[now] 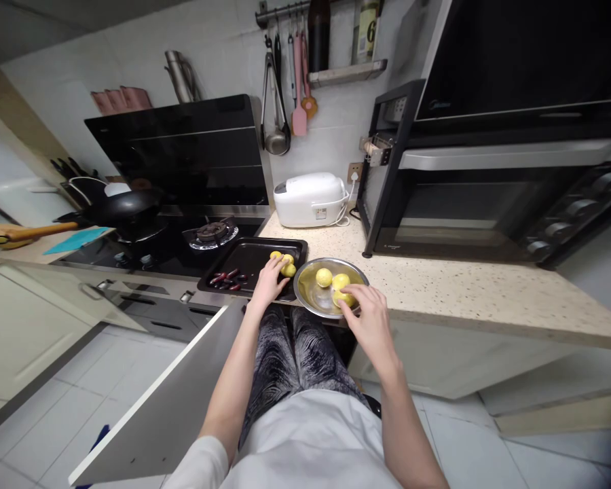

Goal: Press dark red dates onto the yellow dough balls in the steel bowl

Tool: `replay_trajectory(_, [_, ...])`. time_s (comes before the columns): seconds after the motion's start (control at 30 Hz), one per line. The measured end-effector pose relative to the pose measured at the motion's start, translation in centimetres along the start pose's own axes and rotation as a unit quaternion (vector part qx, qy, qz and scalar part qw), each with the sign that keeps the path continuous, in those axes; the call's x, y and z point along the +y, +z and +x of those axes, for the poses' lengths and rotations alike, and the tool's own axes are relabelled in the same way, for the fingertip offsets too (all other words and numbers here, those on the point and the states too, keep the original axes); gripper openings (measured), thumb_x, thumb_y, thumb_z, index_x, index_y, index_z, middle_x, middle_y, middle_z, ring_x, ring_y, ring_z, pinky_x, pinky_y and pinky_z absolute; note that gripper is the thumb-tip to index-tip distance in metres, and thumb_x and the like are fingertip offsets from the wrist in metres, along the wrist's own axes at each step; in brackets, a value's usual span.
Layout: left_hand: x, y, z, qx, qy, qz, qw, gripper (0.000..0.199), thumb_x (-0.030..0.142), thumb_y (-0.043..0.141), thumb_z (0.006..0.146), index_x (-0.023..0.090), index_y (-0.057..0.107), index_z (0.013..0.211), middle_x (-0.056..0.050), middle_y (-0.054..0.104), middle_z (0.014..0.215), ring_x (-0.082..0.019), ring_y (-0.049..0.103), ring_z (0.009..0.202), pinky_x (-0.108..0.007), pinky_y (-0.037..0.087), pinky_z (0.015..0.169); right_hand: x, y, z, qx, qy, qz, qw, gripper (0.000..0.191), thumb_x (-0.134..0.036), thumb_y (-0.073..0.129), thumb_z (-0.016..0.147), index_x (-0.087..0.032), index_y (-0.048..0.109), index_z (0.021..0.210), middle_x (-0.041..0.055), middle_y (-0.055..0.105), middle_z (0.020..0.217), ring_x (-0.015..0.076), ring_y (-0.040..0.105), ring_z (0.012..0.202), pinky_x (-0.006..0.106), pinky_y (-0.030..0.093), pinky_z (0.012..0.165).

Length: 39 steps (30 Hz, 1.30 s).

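My right hand (371,319) reaches into a round metal bowl (311,303), thumb and fingers around a lemon (340,298). Two more lemons, one on the left (324,277) and one farther back (341,281), lie in the same bowl. My left hand (269,284) is over the black baking tray (252,252), fingers stretched toward a few lemons (288,269) at its right end and thumb apart. Its fingertips seem to touch them, partly hiding the fruit. Several small dark red oblong pieces (227,278) lie at the tray's left end.
A white appliance (313,200) stands behind the bowl, and a toaster oven (453,210) is on the right. On the left are a gas burner (212,233) and a black wok (125,207). An open cabinet door (168,401) juts out below the counter, left of my legs.
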State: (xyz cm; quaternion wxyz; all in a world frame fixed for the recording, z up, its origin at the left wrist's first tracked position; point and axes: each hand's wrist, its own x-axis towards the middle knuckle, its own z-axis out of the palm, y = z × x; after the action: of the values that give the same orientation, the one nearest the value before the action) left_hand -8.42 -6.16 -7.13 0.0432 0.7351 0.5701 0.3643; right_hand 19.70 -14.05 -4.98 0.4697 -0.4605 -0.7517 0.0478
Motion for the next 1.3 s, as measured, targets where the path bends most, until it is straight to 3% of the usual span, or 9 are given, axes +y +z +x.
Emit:
replay_trajectory(0.13, [0.8, 0.4, 0.5, -0.002, 0.003, 0.039, 0.999, 0.049, 0.003, 0.073, 0.079, 0.023, 0.067, 0.123, -0.012, 0.067, 0.134, -0.033, 0.054, 0.139, -0.054, 0.044, 0.115, 0.2, -0.3, -0.1, 0.014, 0.008, 0.004, 1.0, 0.014, -0.031, 0.055, 0.1, -0.024, 0.067, 0.1, 0.0076, 0.076, 0.107, 0.0281, 0.067, 0.102, 0.048, 0.043, 0.1])
replay_trajectory(0.33, [1.3, 0.4, 0.6, 0.015, -0.031, 0.07, 0.997, 0.039, 0.01, 0.08, 0.075, 0.022, 0.068, 0.111, -0.013, 0.068, 0.12, -0.035, 0.061, 0.12, -0.051, 0.051, 0.101, 0.4, -0.4, -0.3, 0.027, 0.017, 0.009, 0.999, 0.012, -0.029, 0.056, 0.099, -0.024, 0.067, 0.098, 0.0072, 0.077, 0.103, 0.0276, 0.068, 0.101, 0.046, 0.043, 0.099])
replay_trajectory(0.47, [1.9, -0.2, 0.2, 0.092, -0.069, 0.052, 0.992, 0.028, 0.017, 0.079, 0.077, 0.02, 0.066, 0.102, -0.01, 0.069, 0.108, -0.03, 0.065, 0.106, -0.044, 0.053, 0.095, 0.6, -0.1, -0.4, 0.031, 0.011, 0.003, 0.999, 0.012, -0.03, 0.056, 0.1, -0.023, 0.067, 0.097, 0.0067, 0.076, 0.102, 0.0266, 0.068, 0.099, 0.045, 0.044, 0.097])
replay_trajectory(0.57, [3.4, -1.2, -0.2, 0.152, -0.032, -0.021, 0.988, 0.025, 0.018, 0.076, 0.079, 0.021, 0.065, 0.101, -0.006, 0.069, 0.105, -0.025, 0.066, 0.102, -0.037, 0.053, 0.094, 0.8, 0.3, -0.5, 0.035, 0.005, 0.001, 0.999, 0.014, -0.03, 0.056, 0.1, -0.022, 0.067, 0.096, 0.0065, 0.076, 0.101, 0.026, 0.068, 0.097, 0.044, 0.044, 0.096])
replay_trajectory(0.63, [4.9, -1.8, -0.4, 0.127, 0.023, -0.058, 0.99, 0.026, 0.02, 0.077, 0.08, 0.021, 0.065, 0.103, -0.005, 0.071, 0.107, -0.023, 0.066, 0.105, -0.036, 0.053, 0.096, 0.8, 0.4, -0.6, 0.034, 0.005, 0.0, 0.999, 0.015, -0.03, 0.056, 0.101, -0.022, 0.067, 0.095, 0.0063, 0.076, 0.1, 0.0258, 0.068, 0.096, 0.043, 0.044, 0.095])
replay_trajectory(0.73, [7.2, -2.2, -0.2, 0.002, 0.08, -0.046, 0.996, 0.028, 0.021, 0.079, 0.078, 0.021, 0.068, 0.104, -0.005, 0.073, 0.109, -0.024, 0.067, 0.106, -0.038, 0.051, 0.099, 0.7, 0.6, -0.6, 0.029, 0.006, 0.0, 1.0, 0.014, -0.03, 0.057, 0.1, -0.022, 0.067, 0.095, 0.0062, 0.076, 0.1, 0.0256, 0.068, 0.096, 0.043, 0.044, 0.095])
replay_trajectory(0.93, [9.2, -1.0, 1.0, -0.147, 0.079, 0.097, 0.981, 0.032, 0.016, 0.082, 0.072, 0.018, 0.073, 0.103, -0.01, 0.076, 0.113, -0.032, 0.064, 0.116, -0.046, 0.047, 0.102, 0.9, 0.4, -0.8, 0.03, 0.006, -0.005, 1.0, 0.013, -0.029, 0.057, 0.1, -0.022, 0.067, 0.095, 0.0055, 0.076, 0.099, 0.0253, 0.068, 0.096, 0.043, 0.043, 0.097])
replay_trajectory(1.07, [9.5, -0.8, 1.6, -0.19, 0.08, 0.132, 0.97, 0.033, 0.013, 0.081, 0.073, 0.018, 0.074, 0.105, -0.011, 0.076, 0.117, -0.033, 0.064, 0.118, -0.048, 0.045, 0.104, 1.4, 0.4, -0.9, 0.032, 0.016, -0.017, 0.999, 0.015, -0.029, 0.055, 0.1, -0.022, 0.067, 0.095, 0.0058, 0.077, 0.098, 0.0256, 0.068, 0.096, 0.043, 0.042, 0.096])
replay_trajectory(1.3, [9.7, -1.1, 1.2, -0.19, 0.073, 0.128, 0.971, 0.034, 0.013, 0.08, 0.078, 0.018, 0.072, 0.111, -0.011, 0.074, 0.124, -0.032, 0.063, 0.122, -0.047, 0.046, 0.106, 1.4, 0.6, -1.0, 0.026, 0.012, -0.011, 1.0, 0.013, -0.029, 0.057, 0.1, -0.021, 0.067, 0.096, 0.0048, 0.077, 0.098, 0.0246, 0.068, 0.095, 0.043, 0.041, 0.098])
